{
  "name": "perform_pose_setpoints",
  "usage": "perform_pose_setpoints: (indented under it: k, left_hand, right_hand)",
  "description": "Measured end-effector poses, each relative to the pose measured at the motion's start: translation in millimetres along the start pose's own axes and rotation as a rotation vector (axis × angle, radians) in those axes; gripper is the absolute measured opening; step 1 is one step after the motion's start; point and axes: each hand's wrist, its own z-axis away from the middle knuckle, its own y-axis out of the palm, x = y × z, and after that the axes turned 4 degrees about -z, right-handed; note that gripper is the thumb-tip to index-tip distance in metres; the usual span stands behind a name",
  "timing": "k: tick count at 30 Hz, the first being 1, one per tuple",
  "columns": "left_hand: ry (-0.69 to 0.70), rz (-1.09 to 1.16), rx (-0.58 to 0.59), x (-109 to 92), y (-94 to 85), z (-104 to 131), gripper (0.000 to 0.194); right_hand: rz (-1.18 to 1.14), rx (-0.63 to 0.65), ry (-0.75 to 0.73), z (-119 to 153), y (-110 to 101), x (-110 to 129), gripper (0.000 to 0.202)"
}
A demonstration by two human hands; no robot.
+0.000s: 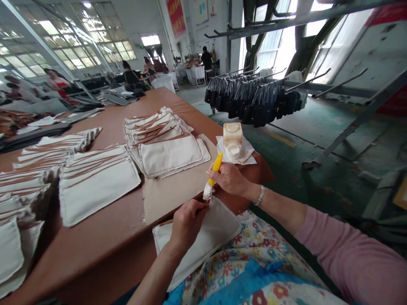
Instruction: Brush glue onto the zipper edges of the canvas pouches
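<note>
My right hand is closed round a brush with a yellow handle. White paste coats the brush's tip, which touches or nearly touches the brown edge of a cream fabric pouch. That pouch lies over my lap against the table's edge, and my left hand pinches its brown edge just below the bristles. Behind my right hand, a cut-open plastic container with white paste at its mouth rests on a white sheet.
Stacks of similar cream pouches with brown edges cover the left and middle of the brown table. A sheet of cardboard lies at the near edge. To the right stands a metal rack hung with dark pieces. Several people sit farther back.
</note>
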Motion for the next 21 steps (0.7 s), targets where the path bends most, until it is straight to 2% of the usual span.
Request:
perform_pose_setpoints:
  k: [2,4,7,9,12,14,16,18,21]
  left_hand:
    - [0.068,-0.055,-0.013,0.2,0.5,0.0,0.009]
    - [0.122,-0.092,-0.014,0.2,2.2,-0.6,0.01]
    - [0.163,-0.124,-0.028,-0.7,5.5,-2.2,0.012]
    - [0.141,-0.132,-0.024,-1.5,6.6,-3.4,0.014]
    - [0.04,-0.114,0.06,-0.3,6.6,-4.6,0.014]
    - [-0.06,-0.12,0.126,4.5,7.3,-3.8,0.011]
    - [-0.148,-0.183,0.161,12.9,9.6,0.6,0.018]
    - [-0.18,-0.288,0.186,22.4,12.1,10.0,0.025]
    - [-0.185,-0.391,0.197,31.1,10.3,31.0,0.018]
  right_hand:
    - [0.031,0.146,-0.042,0.3,-5.6,11.5,0.022]
    - [0.078,0.208,-0.104,0.2,-12.8,22.6,0.022]
    - [0.157,0.109,-0.172,-0.4,-15.4,33.0,0.02]
    - [0.201,0.083,-0.199,0.2,-9.2,33.8,0.02]
    - [0.269,0.223,-0.19,2.6,-0.5,30.9,0.022]
    - [0.272,0.264,-0.165,4.6,-3.4,31.7,0.024]
    - [0.229,0.179,-0.154,6.8,-13.1,37.0,0.022]
    - [0.165,0.028,-0.138,9.8,-24.1,44.6,0.023]
    - [0.044,-0.151,-0.046,16.1,-33.5,48.4,0.022]
